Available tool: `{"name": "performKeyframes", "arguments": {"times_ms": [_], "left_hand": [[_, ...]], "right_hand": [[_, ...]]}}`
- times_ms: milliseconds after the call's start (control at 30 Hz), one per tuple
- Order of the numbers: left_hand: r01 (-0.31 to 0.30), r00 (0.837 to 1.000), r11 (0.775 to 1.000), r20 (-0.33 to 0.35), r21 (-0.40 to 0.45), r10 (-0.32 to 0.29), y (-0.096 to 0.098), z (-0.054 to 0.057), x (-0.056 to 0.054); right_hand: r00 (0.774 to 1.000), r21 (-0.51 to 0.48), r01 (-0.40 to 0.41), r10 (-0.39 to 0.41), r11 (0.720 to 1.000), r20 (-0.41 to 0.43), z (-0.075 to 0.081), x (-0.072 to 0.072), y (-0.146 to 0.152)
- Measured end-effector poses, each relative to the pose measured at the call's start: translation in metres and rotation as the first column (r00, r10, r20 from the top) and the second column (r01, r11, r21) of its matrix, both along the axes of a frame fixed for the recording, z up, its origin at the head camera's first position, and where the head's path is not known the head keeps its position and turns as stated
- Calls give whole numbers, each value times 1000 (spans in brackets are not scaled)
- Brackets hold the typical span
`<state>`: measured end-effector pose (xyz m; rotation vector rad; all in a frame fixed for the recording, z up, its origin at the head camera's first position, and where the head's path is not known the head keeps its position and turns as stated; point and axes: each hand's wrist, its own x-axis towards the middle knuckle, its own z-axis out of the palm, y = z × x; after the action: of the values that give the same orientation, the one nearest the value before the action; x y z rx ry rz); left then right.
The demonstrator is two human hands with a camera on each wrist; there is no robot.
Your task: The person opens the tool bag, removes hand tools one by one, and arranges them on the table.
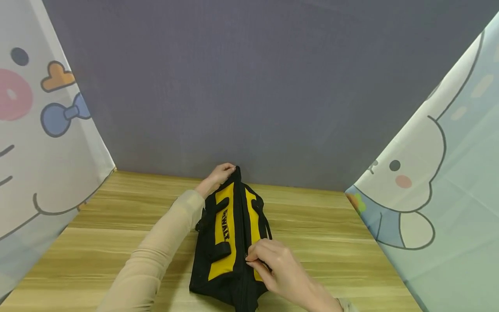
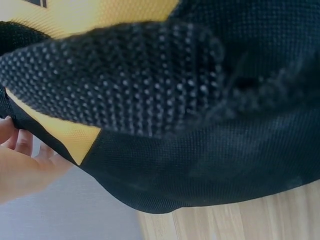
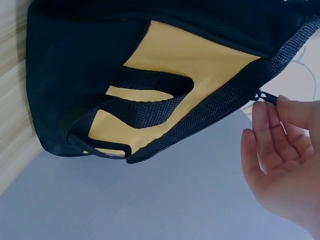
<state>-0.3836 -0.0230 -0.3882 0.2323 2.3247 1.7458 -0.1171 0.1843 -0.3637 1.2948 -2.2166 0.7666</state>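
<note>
A black and yellow DEWALT tool bag (image 1: 225, 212) lies lengthwise on the table, its zip running along the top. At its far end, my left hand (image 1: 218, 177) grips the raised top corner between thumb and fingers. Part of that hand is hidden behind the fabric in the left wrist view. Toward the near end, my right hand (image 1: 278, 268) pinches the small black zipper pull (image 3: 268, 97) between thumb and forefinger. The other fingers are curled loosely below it. Black webbing handles (image 3: 155, 112) loop from the bag's sides. I cannot tell how far the zip is closed.
The wood-grain table (image 1: 319, 234) extends to both sides of the bag. A plain grey wall (image 1: 234, 86) rises behind it, close to the bag's far end. Cartoon-printed cloth panels (image 1: 413, 182) stand along the left and right sides.
</note>
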Motion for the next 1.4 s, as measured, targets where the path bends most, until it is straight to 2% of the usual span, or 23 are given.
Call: {"name": "performKeyframes", "arguments": {"times_ms": [300, 700, 1167, 1400], "left_hand": [[2, 1000, 1000, -9, -12, -2, 1, -1, 0], [1, 1000, 1000, -4, -3, -1, -4, -1, -3], [-3, 1000, 1000, 14, -12, 3, -6, -1, -4], [-11, 1000, 1000, 11, -12, 11, -9, -1, -4]], "right_hand": [[1000, 25, -8, 8, 1000, -9, 2, 7, 0], [988, 90, -134, 126, 987, 85, 7, 18, 0], [980, 120, -169, 154, 978, 128, 7, 23, 0], [979, 144, -197, 186, 970, 84, 5, 19, -1]]}}
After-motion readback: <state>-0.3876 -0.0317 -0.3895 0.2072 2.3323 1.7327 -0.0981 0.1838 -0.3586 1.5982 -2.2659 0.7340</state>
